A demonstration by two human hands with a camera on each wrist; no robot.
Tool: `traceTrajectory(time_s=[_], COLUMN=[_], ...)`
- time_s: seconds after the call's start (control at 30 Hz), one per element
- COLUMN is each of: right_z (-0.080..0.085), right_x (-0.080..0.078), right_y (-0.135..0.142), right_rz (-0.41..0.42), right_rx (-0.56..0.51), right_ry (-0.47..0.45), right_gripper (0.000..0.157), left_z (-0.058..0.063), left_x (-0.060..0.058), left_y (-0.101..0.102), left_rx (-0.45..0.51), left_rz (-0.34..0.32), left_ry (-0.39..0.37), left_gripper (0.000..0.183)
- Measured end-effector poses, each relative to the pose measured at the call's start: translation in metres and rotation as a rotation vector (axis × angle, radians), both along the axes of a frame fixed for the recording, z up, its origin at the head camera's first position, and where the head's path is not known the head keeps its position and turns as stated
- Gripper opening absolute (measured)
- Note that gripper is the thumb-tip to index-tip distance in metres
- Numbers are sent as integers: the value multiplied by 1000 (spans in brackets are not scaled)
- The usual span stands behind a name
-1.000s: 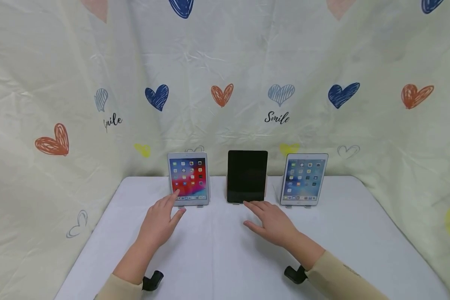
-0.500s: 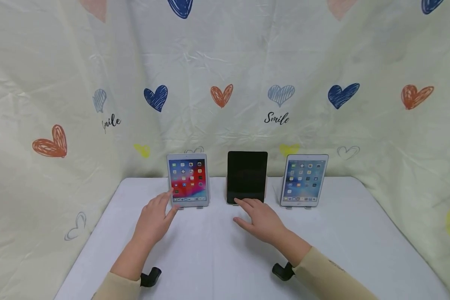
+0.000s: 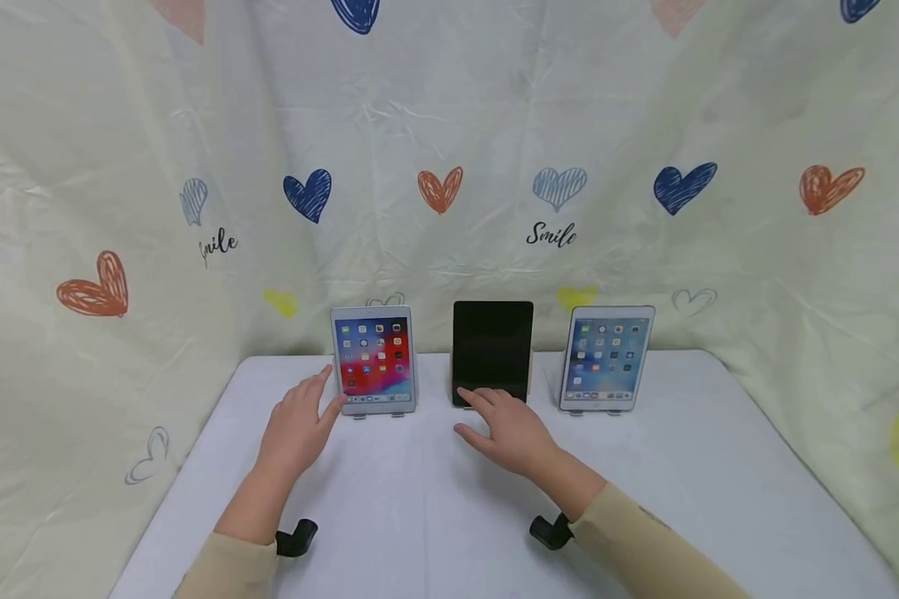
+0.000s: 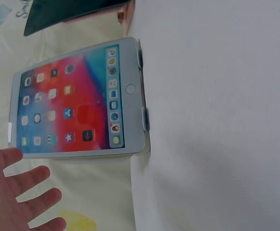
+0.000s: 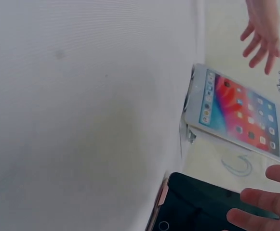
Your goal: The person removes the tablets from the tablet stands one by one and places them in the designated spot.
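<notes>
Three tablets lean upright on small stands along the back of the table. The left one is a silver tablet point(image 3: 374, 359) with a lit red and blue home screen. A black tablet point(image 3: 492, 345) with a dark screen stands in the middle. At the right is a white tablet point(image 3: 607, 358) with a lit blue screen. My left hand point(image 3: 297, 426) is held out, fingers spread, near the silver tablet's lower left edge and holds nothing. My right hand point(image 3: 511, 430), palm down with extended fingers, overlaps the black tablet's bottom edge in the head view. It grips nothing.
A white cloth covers the table point(image 3: 682, 466). Behind it hangs a pale curtain point(image 3: 494, 100) printed with hearts and "Smile". Small black devices point(image 3: 297, 538) sit at both wrists, by the beige sleeves point(image 3: 228, 567).
My left hand has drifted left, off the silver tablet's screen to its side edge. The right hand has shifted left along the lower part of the black tablet. The tablets stay in place.
</notes>
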State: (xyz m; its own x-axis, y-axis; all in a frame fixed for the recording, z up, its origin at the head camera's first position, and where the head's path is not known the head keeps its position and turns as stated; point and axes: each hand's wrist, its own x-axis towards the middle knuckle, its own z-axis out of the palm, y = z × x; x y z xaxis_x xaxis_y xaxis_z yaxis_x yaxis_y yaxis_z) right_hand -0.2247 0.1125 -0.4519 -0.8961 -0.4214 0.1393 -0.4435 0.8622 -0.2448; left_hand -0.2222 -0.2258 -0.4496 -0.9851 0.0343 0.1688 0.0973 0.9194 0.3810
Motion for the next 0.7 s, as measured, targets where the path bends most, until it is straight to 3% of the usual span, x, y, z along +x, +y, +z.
traceTrajectory(time_s=[0.27, 0.7], right_z=[7, 7], right_x=[-7, -23], right_y=[-17, -42], right_rz=[-47, -105], right_rx=[-25, -71], right_ry=[-72, -100], right_gripper=[68, 68], left_z=[1, 2], left_x=[-9, -24], left_y=[-3, -8], left_rx=[-13, -4], left_rz=[13, 26], left_ry=[-9, -31], left_gripper=[74, 69])
